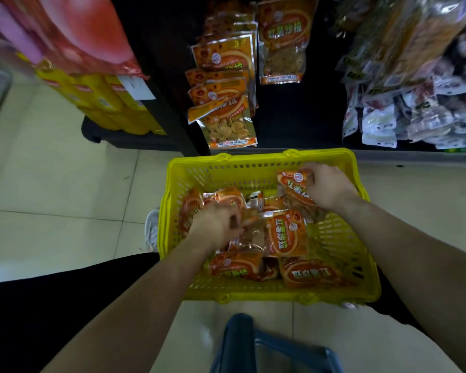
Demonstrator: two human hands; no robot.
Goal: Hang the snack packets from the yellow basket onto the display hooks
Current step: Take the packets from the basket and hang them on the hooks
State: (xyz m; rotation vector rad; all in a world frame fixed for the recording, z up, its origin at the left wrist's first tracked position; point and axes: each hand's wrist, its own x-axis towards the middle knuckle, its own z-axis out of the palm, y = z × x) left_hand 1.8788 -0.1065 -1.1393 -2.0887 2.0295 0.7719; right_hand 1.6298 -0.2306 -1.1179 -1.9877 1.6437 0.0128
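Note:
A yellow basket [253, 165] sits on the floor below the display, holding several orange snack packets [285, 235]. My right hand [328, 187] grips one orange packet [293, 187] at the basket's far right, lifted a little above the others. My left hand [215, 224] reaches into the basket's left side, its fingers curled on a packet [250, 230] in the pile. Matching orange packets [223, 84] hang in a stack on the black display rack above, with another column [283, 41] to the right. The hooks themselves are hidden by the packets.
Bags of pale and dark snacks [404, 103] hang at the right of the rack. Yellow boxes [102, 103] are stacked at the left under a red banner. A blue stool [267, 345] stands near my legs. A white shoe [152, 230] shows left of the basket.

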